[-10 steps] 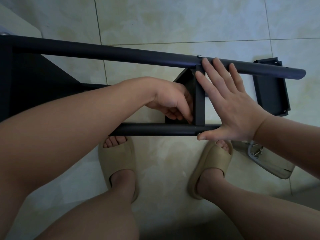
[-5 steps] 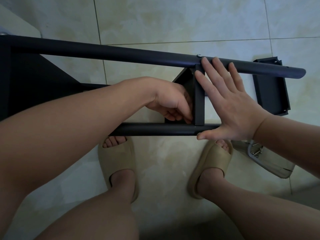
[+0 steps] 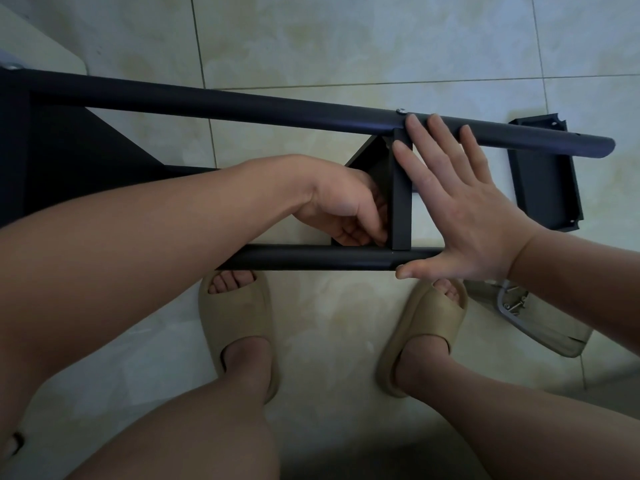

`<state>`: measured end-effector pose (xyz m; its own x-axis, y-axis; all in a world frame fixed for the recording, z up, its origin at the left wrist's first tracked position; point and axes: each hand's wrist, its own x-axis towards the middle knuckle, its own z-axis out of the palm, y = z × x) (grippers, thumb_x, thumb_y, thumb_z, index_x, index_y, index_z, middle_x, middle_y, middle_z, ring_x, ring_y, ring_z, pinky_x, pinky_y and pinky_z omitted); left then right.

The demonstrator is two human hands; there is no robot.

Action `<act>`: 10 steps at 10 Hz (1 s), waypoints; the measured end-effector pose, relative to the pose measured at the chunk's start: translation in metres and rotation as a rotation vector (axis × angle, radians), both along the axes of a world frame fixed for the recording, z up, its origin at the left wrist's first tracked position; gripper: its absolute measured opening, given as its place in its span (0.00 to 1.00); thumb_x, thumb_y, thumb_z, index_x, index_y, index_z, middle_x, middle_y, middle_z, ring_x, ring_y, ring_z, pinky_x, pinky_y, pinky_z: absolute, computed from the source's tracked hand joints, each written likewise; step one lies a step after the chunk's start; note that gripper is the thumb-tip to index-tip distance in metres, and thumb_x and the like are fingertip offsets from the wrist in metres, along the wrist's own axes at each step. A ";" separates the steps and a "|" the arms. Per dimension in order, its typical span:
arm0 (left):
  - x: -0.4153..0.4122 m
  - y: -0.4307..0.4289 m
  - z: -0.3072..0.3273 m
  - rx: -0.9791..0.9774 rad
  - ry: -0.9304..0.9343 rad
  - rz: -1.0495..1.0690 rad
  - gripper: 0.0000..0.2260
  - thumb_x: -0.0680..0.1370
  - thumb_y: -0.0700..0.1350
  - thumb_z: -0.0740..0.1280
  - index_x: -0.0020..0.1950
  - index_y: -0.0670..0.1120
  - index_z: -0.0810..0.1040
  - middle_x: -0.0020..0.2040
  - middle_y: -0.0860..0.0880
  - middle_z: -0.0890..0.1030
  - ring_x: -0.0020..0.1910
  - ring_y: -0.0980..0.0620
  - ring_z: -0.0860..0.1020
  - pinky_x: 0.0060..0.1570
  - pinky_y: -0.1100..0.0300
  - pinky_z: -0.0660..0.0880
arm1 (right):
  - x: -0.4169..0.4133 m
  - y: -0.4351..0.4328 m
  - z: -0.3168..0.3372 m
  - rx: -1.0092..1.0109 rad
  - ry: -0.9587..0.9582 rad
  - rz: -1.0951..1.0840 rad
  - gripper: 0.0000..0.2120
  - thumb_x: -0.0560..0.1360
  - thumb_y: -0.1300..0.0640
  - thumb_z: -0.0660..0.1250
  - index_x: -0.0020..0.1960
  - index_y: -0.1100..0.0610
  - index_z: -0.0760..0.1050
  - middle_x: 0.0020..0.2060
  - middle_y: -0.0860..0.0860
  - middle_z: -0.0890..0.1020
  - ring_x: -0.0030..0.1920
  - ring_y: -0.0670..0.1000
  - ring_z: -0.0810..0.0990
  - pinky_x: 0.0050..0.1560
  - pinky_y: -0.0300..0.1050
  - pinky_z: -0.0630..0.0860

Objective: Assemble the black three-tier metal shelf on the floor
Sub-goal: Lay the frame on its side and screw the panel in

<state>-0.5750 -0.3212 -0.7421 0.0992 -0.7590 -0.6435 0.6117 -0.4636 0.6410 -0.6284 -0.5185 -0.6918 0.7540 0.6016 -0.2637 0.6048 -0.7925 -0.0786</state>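
Note:
The black shelf frame lies on its side on the tiled floor, with an upper pole (image 3: 242, 102) and a lower pole (image 3: 311, 259) running left to right. A shelf tier (image 3: 401, 202) stands edge-on between them, and a silver screw head (image 3: 401, 111) shows where it meets the upper pole. My left hand (image 3: 343, 206) is curled just left of the tier, its fingertips at the corner by the lower pole; what they hold is hidden. My right hand (image 3: 460, 209) lies flat with straight fingers against the tier and upper pole, thumb on the lower pole.
Another tier (image 3: 52, 161) is fixed at the frame's left end. A loose black tier (image 3: 543, 178) lies on the floor at the right, beyond the pole ends. A clear bag with screws (image 3: 519, 313) sits by my right foot. My feet in beige slippers (image 3: 239, 323) stand under the frame.

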 end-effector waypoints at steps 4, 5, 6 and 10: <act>-0.004 0.000 0.005 0.013 0.020 0.017 0.09 0.78 0.29 0.63 0.53 0.38 0.79 0.47 0.41 0.82 0.48 0.45 0.81 0.61 0.51 0.77 | 0.000 0.000 -0.001 0.003 -0.007 0.006 0.61 0.68 0.18 0.50 0.82 0.63 0.46 0.81 0.63 0.47 0.81 0.65 0.43 0.77 0.71 0.45; -0.004 0.001 0.006 0.012 -0.015 0.005 0.10 0.78 0.29 0.64 0.56 0.37 0.79 0.50 0.40 0.81 0.53 0.42 0.80 0.66 0.47 0.75 | 0.000 -0.001 -0.002 0.003 -0.011 0.010 0.61 0.68 0.17 0.50 0.82 0.63 0.46 0.81 0.63 0.47 0.81 0.65 0.43 0.77 0.71 0.45; -0.004 0.002 0.007 -0.005 -0.040 -0.004 0.10 0.78 0.29 0.64 0.57 0.36 0.78 0.52 0.38 0.82 0.55 0.40 0.81 0.66 0.47 0.76 | 0.000 -0.001 -0.002 0.012 -0.007 0.008 0.61 0.68 0.17 0.50 0.82 0.62 0.46 0.81 0.63 0.47 0.81 0.65 0.43 0.77 0.71 0.45; 0.004 0.003 0.006 0.098 -0.209 -0.161 0.05 0.78 0.41 0.69 0.50 0.46 0.83 0.44 0.49 0.86 0.45 0.51 0.81 0.64 0.49 0.75 | 0.001 -0.001 -0.002 0.020 0.001 0.000 0.61 0.68 0.17 0.48 0.82 0.62 0.47 0.82 0.62 0.47 0.81 0.64 0.43 0.78 0.70 0.44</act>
